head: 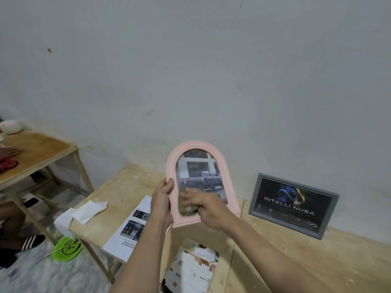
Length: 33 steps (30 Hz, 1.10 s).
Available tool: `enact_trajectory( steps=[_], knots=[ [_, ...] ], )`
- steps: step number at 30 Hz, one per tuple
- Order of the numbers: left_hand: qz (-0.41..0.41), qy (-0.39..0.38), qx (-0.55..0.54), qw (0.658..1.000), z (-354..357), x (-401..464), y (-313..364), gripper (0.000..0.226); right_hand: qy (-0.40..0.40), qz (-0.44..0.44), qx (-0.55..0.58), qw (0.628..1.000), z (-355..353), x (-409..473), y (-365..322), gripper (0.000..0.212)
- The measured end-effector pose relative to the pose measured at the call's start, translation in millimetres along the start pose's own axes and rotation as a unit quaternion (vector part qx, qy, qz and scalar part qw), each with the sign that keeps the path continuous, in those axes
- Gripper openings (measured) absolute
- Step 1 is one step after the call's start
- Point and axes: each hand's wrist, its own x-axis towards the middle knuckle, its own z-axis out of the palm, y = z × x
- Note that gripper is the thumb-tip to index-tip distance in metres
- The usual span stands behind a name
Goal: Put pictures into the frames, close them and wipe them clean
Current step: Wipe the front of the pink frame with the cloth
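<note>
A pink arched frame (191, 147) with a picture of a dark pickup truck behind its glass is held upright above the wooden table (275, 250). My left hand (161, 199) grips its lower left edge. My right hand (208, 206) holds a greenish cloth (186, 208) against the lower part of the glass; the hand is motion-blurred. A grey rectangular frame (293, 205) with a dark "INTELLI NUSA" picture leans against the wall at the right.
A printed sheet (129, 227) and white tissues (84, 211) lie on the table's left part. A stack of pictures (190, 269) sits at the near edge. A second wooden table (36, 153) stands at the left with another person's hand on it. A green object (66, 249) lies on the floor.
</note>
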Motion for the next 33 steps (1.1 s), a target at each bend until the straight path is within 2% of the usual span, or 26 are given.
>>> enact_trajectory(
  steps=[3, 5, 6, 9, 10, 11, 13, 14, 16, 19, 21, 24, 26, 29, 33],
  knots=[
    [0.015, 0.041, 0.080, 0.996, -16.4, 1.9, -1.3, 0.015, -0.126, 0.101, 0.096, 0.982, -3.2, -15.1, 7.8, 0.037],
    [0.001, 0.045, 0.096, 0.994, -21.1, -0.5, -6.4, 0.016, -0.111, 0.174, 0.178, 0.962, -22.4, -16.5, 3.6, 0.039],
    [-0.008, 0.037, 0.089, 0.995, -22.3, -2.9, -6.7, 0.016, -0.055, 0.191, 0.209, 0.958, -32.3, -13.6, -0.8, 0.042],
    [-0.031, -0.005, 0.046, 0.998, -20.7, -7.7, -5.9, 0.015, 0.210, 0.177, 0.266, 0.924, -56.8, 6.3, -7.8, 0.046],
    [-0.033, -0.021, 0.041, 0.998, -16.4, -9.0, -6.0, 0.015, 0.274, 0.139, 0.214, 0.927, -62.8, 18.2, -10.1, 0.045],
    [-0.034, -0.037, 0.041, 0.998, -10.6, -10.0, -6.6, 0.014, 0.295, 0.092, 0.114, 0.944, -63.2, 30.3, -11.2, 0.043],
    [-0.031, -0.058, 0.028, 0.997, 5.2, -12.3, -3.5, 0.013, 0.243, -0.023, -0.060, 0.968, -52.1, 51.1, -10.5, 0.038],
    [-0.033, -0.056, 0.001, 0.998, 12.2, -12.3, -0.9, 0.016, 0.189, -0.057, -0.103, 0.975, -39.4, 57.4, -8.4, 0.038],
    [-0.036, -0.029, -0.080, 0.996, 18.4, -8.5, 9.8, 0.029, 0.109, -0.076, -0.118, 0.984, -10.6, 55.1, -15.7, 0.040],
    [-0.028, -0.037, -0.143, 0.989, 3.3, -0.9, 26.1, 0.040, 0.093, -0.107, -0.098, 0.985, 13.5, 45.2, -18.1, 0.040],
    [-0.041, -0.037, -0.103, 0.993, -10.9, -1.0, 33.1, 0.040, 0.049, -0.121, -0.113, 0.985, 15.5, 39.5, -16.2, 0.038],
    [-0.064, -0.054, 0.040, 0.996, -17.6, -1.0, 39.1, 0.019, -0.014, -0.168, -0.134, 0.976, 23.1, 27.4, -21.7, 0.037],
    [-0.049, -0.054, 0.094, 0.993, -15.4, -0.1, 38.2, 0.010, -0.035, -0.178, -0.138, 0.974, 26.7, 18.0, -21.3, 0.039],
    [-0.031, -0.031, 0.122, 0.991, -13.6, -0.2, 38.0, 0.014, -0.067, -0.181, -0.146, 0.970, 21.6, 6.4, -11.8, 0.039],
    [-0.006, -0.017, 0.152, 0.988, -10.9, 5.8, 34.0, 0.019, -0.092, -0.279, -0.200, 0.935, 12.8, -10.0, -6.4, 0.047]
  ],
)
